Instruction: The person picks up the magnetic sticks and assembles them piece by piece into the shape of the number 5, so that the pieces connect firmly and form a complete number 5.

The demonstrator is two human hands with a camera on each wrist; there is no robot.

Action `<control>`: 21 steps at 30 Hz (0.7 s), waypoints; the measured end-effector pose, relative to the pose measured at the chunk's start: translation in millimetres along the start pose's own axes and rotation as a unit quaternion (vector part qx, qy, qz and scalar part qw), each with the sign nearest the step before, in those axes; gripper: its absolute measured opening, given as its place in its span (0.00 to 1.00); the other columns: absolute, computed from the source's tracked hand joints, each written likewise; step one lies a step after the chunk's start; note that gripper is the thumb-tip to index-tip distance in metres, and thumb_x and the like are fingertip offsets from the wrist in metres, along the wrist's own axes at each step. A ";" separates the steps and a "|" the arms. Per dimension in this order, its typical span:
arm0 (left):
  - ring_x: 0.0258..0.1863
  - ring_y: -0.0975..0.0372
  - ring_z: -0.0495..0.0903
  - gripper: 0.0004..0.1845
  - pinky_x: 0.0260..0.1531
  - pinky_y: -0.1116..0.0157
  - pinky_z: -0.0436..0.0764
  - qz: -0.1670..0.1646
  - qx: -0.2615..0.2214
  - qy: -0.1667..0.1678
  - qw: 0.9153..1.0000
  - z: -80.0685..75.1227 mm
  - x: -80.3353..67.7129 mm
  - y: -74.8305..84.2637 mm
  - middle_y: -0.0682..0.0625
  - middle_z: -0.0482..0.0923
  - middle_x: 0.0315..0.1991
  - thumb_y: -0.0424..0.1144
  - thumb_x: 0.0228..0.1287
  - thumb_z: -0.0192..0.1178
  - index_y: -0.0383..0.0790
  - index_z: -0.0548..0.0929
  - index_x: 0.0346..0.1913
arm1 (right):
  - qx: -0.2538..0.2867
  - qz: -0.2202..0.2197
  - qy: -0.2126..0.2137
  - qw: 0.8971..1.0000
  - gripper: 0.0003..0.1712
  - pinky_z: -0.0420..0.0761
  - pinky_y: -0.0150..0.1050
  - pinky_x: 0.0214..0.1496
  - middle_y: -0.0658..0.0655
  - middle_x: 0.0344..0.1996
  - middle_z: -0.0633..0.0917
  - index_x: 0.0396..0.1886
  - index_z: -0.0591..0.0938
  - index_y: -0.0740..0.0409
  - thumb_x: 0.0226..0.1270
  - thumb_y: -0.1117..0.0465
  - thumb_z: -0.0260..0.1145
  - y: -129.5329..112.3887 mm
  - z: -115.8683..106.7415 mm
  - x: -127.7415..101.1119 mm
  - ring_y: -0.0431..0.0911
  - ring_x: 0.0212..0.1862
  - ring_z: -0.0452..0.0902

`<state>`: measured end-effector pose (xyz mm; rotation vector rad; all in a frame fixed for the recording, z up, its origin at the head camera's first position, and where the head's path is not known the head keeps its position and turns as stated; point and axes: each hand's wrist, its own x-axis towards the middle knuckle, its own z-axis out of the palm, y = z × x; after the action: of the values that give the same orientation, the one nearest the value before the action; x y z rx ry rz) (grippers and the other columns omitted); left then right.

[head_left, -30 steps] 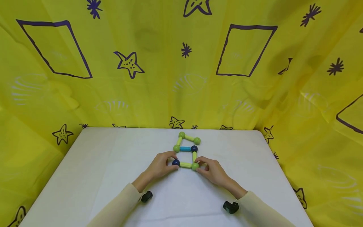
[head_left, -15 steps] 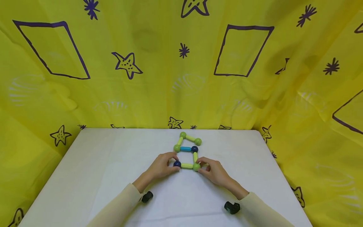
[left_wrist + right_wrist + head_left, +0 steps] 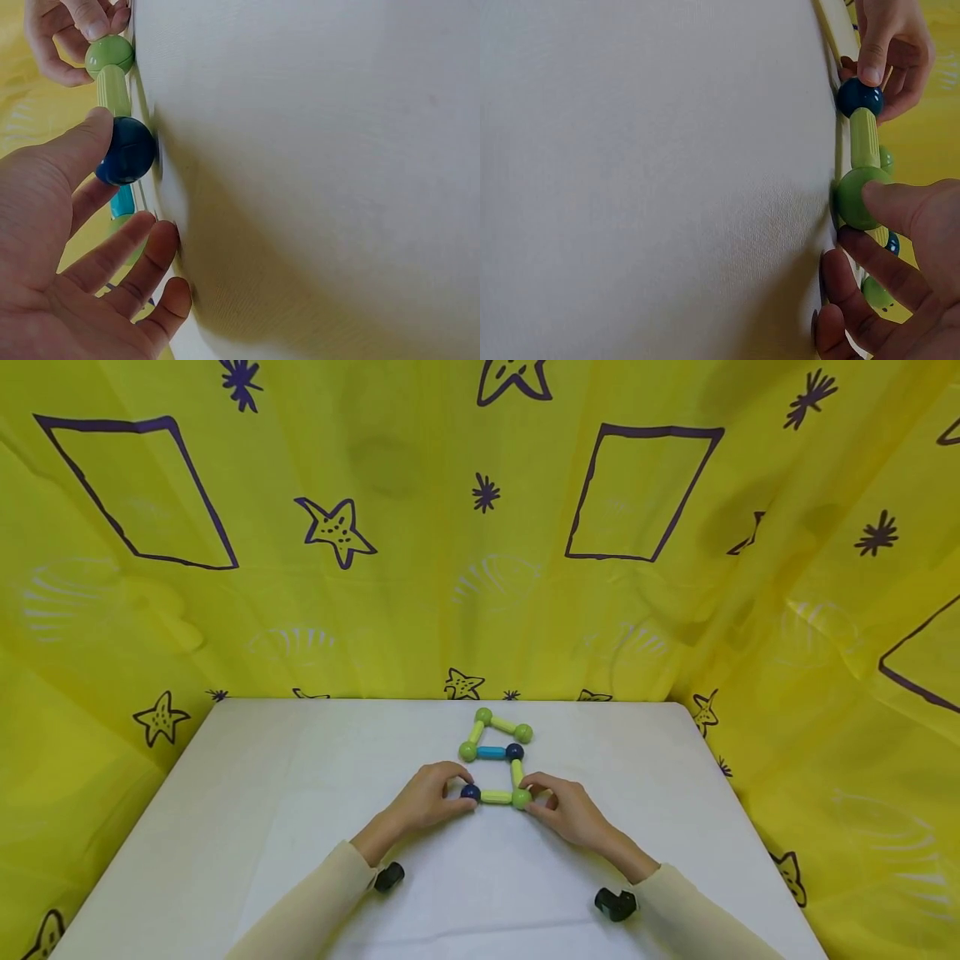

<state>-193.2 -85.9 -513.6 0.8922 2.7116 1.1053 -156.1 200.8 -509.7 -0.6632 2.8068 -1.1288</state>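
Note:
A flat figure of balls and rods (image 3: pixel 492 752) lies on the white table (image 3: pixel 300 793). My left hand (image 3: pixel 450 793) pinches its near left dark blue ball (image 3: pixel 470 792), with the thumb on the ball (image 3: pixel 126 150) in the left wrist view. My right hand (image 3: pixel 540 797) pinches the near right green ball (image 3: pixel 521 797), and its thumb lies over that ball (image 3: pixel 859 199). A light green rod (image 3: pixel 496 796) joins the two balls. Another light green rod (image 3: pixel 516 773) runs up to a dark blue ball (image 3: pixel 514 752). A blue rod (image 3: pixel 491 752) lies beyond.
A yellow cloth with purple stars and squares (image 3: pixel 480 568) hangs close behind and on both sides of the table. Black wrist cameras (image 3: pixel 388 877) (image 3: pixel 615 903) sit under my cream sleeves. Bare white tabletop lies left and right of the figure.
Both hands stay on the two near balls. The view has shifted slightly and the figure lies as before.

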 end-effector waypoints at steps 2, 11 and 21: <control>0.28 0.64 0.72 0.15 0.32 0.66 0.72 0.000 -0.001 0.000 1.000 0.4 1.5 -0.4 0.54 0.83 0.45 0.44 0.63 0.74 0.45 0.86 0.50 | -0.001 0.001 0.003 1.000 0.17 0.74 0.32 0.31 0.53 0.43 0.88 0.56 0.83 0.52 0.69 0.64 0.71 2.3 -0.5 1.0 0.37 0.26 0.72; 0.30 0.62 0.73 0.15 0.33 0.65 0.73 -0.004 -0.001 -0.004 1.000 -0.1 4.6 -0.2 0.54 0.82 0.46 0.45 0.63 0.74 0.46 0.85 0.49 | -0.004 0.004 0.007 1.000 0.17 0.74 0.32 0.30 0.52 0.43 0.87 0.56 0.83 0.50 0.69 0.63 0.72 5.2 -0.7 1.6 0.35 0.26 0.70; 0.26 0.66 0.71 0.16 0.30 0.67 0.73 0.006 0.003 -0.004 1.000 -6.5 8.8 0.0 0.53 0.84 0.44 0.45 0.65 0.72 0.42 0.86 0.51 | -0.003 0.005 0.010 1.000 0.17 0.73 0.32 0.30 0.53 0.43 0.87 0.56 0.83 0.51 0.68 0.63 0.72 3.3 0.1 0.6 0.35 0.25 0.70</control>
<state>-202.3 -85.0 -507.6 0.9118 2.7094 1.0935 -157.9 202.6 -511.9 -0.6418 2.8287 -1.1325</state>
